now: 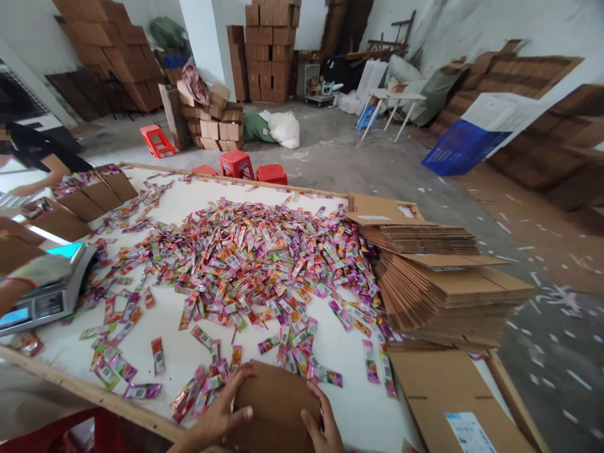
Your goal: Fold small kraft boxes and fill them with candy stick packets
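At the near edge of the white table (179,349) I have a brown cardboard box (277,402) between my two hands. My left hand (226,409) grips its left side, thumb across the near face and fingers over the top edge. On the opposite side my right hand (323,418) is curled round the right edge. What is inside the box cannot be seen. Just beyond it lies a big heap of small colourful wrapped packets (255,251), pink, purple, orange and green, with loose ones scattered near my left hand.
Flattened cardboard boxes (453,296) are stacked on the right, a labelled flat one (448,396) nearer. On the left, a co-worker's gloved hand (40,270) is over a digital scale (61,289); another person (42,151) sits behind filled boxes (94,198). Red stools (236,165) stand beyond the table.
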A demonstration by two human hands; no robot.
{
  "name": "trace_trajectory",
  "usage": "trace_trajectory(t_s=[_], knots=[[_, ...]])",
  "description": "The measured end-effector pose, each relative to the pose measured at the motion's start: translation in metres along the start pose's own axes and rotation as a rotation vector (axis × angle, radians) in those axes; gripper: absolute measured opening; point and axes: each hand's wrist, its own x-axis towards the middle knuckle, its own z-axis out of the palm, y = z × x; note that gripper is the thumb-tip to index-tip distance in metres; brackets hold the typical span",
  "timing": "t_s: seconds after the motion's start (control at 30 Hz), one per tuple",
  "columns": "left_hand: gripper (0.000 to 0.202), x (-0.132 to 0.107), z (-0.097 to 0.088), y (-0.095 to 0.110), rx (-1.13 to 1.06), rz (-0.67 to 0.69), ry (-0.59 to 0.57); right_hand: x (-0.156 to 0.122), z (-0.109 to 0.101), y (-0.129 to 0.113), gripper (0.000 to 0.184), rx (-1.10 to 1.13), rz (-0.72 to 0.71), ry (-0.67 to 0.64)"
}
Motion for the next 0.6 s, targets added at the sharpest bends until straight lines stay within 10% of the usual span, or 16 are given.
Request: trace_trajectory(t_s=[0.3, 0.43, 0.6], knots=[[0.036, 0.031, 0.032, 0.008, 0.668, 0.101, 0.361, 0.028, 0.013, 0.007, 0.037, -0.164, -0.089, 0.134], [0.077, 0.058, 0.036, 0.021, 1.030, 0.449, 0.102, 0.071, 0.003, -0.015, 0.035, -0.191, -0.009, -0.013], [0.090, 0.060, 0.015, -0.001, 1.001, 0.286, -0.027, 0.208, 0.031, -0.100, 0.049, -0.217, -0.002, -0.358]])
